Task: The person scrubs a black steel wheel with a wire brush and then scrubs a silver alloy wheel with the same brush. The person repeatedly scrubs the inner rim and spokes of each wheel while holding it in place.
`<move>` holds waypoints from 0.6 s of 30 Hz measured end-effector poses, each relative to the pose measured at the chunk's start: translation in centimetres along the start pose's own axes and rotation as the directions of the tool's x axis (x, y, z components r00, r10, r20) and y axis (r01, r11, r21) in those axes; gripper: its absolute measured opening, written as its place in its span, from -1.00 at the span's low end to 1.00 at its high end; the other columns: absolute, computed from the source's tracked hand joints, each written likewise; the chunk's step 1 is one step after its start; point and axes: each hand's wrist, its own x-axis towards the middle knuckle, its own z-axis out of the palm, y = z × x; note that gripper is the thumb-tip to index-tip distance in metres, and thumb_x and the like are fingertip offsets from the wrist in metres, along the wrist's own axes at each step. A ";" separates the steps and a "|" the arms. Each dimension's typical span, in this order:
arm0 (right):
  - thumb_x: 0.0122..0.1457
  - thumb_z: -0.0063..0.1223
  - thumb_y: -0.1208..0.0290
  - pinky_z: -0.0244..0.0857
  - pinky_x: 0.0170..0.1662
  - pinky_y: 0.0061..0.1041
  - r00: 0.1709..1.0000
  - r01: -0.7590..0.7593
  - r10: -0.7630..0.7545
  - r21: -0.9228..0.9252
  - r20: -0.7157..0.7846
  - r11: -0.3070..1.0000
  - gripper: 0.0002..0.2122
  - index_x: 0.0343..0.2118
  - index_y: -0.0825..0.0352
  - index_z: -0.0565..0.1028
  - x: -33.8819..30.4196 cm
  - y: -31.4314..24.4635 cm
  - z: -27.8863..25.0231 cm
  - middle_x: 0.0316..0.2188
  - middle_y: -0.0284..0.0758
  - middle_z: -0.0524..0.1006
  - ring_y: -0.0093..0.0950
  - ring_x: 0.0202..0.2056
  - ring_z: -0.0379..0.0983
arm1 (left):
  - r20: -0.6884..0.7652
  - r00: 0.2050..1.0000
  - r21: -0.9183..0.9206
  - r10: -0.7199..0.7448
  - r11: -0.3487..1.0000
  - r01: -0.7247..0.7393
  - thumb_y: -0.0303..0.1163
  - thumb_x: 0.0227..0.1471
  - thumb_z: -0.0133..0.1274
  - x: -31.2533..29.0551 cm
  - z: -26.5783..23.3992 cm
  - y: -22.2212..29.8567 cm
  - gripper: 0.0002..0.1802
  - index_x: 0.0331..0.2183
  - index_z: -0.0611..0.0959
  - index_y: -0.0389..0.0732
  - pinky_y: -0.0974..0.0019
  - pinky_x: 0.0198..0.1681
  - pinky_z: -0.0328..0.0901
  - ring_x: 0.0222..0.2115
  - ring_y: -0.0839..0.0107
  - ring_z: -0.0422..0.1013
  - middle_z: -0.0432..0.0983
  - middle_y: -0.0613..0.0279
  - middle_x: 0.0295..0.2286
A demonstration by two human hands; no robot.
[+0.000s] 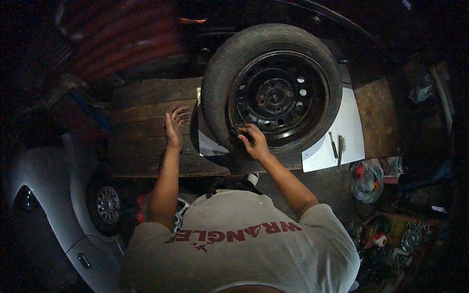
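One black wheel [275,97], perhaps two tools [334,148].

shirt [278,263] | red lettering [237,233] (upside down) | box [393,219], lower right | pale lettering [418,225]

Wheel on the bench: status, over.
Left hand open, left of wheel. Right hand at wheel's lower left, grip unclear. Wheel overlaps white sheet. Two tools right, clear of hands.

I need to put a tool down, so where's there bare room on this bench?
The widest bare patch is the wooden planks left of the left hand. Another is the brown board right of the white sheet. It's crowded where the tyre sits, and at the sheet's lower right, where a slim tool and a brush lie.
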 end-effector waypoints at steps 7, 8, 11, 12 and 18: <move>0.06 0.22 0.51 0.32 -0.04 -0.33 0.949 0.068 -0.056 0.027 -0.309 0.997 -0.77 -0.21 0.42 0.52 6.9 -3.7 2.0 -0.17 -0.10 0.50 -0.15 -0.11 0.46 | 0.010 1.000 0.017 0.013 1.000 -0.013 0.15 0.25 -0.37 -0.5 1.6 0.3 -0.30 0.10 0.36 -0.26 0.21 -0.03 0.24 -0.12 0.28 0.41 0.47 0.04 -0.10; 0.06 0.22 0.51 0.32 -0.04 -0.33 0.941 0.051 -0.032 0.049 -0.336 0.998 -0.77 -0.21 0.42 0.52 7.3 -3.8 2.1 -0.18 -0.10 0.50 -0.14 -0.11 0.45 | 0.004 1.000 0.017 0.010 1.000 -0.010 0.14 0.25 -0.37 -0.5 1.5 0.3 -0.30 0.10 0.36 -0.27 0.21 -0.03 0.24 -0.12 0.29 0.42 0.48 0.04 -0.10; 0.07 0.22 0.47 0.32 -0.04 -0.32 0.981 0.099 -0.117 -0.118 -0.155 0.988 -0.77 -0.21 0.40 0.52 4.2 -1.3 1.6 -0.16 -0.10 0.50 -0.12 -0.10 0.45 | 0.016 1.000 0.012 0.018 1.000 -0.018 0.10 0.26 -0.37 -0.1 2.1 0.2 -0.33 0.08 0.37 -0.28 0.22 -0.04 0.25 -0.14 0.30 0.43 0.49 0.04 -0.12; 0.08 0.21 0.41 0.32 -0.02 -0.32 0.993 0.100 -0.104 -0.067 -0.060 0.993 -0.76 -0.21 0.38 0.53 2.7 -0.9 0.8 -0.14 -0.11 0.50 -0.12 -0.09 0.44 | 0.024 0.999 0.023 0.023 0.999 -0.023 0.07 0.27 -0.36 -0.6 2.3 0.2 -0.35 0.08 0.38 -0.29 0.22 -0.05 0.26 -0.15 0.30 0.43 0.49 0.05 -0.13; 0.08 0.21 0.32 0.32 0.02 -0.26 0.988 -0.100 0.131 -0.303 0.085 0.948 -0.73 -0.19 0.34 0.54 -5.3 1.6 -4.3 -0.12 -0.11 0.49 -0.12 -0.05 0.42 | 0.116 0.980 0.081 0.163 0.982 -0.172 -0.15 0.27 -0.30 -2.4 4.5 -1.5 -0.50 0.02 0.46 -0.32 0.26 -0.07 0.30 -0.16 0.32 0.44 0.51 0.08 -0.15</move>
